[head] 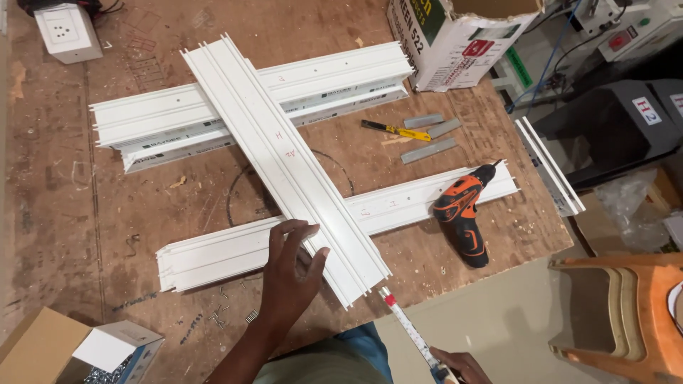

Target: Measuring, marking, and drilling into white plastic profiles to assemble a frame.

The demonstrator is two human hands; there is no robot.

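Nearest, a tape measure point(409, 328) is pinched in the right hand point(459, 364), fingers closed, blade run up to the diagonal white channel point(284, 160). Left hand point(290, 274) is spread flat on that channel's near end, gripping nothing. Light, stiff, slick plastic, it is judged; best held mid-length at the edges. Screws are glimpsed in the small box point(107, 352); contents of the far carton point(462, 35) cannot be seen.
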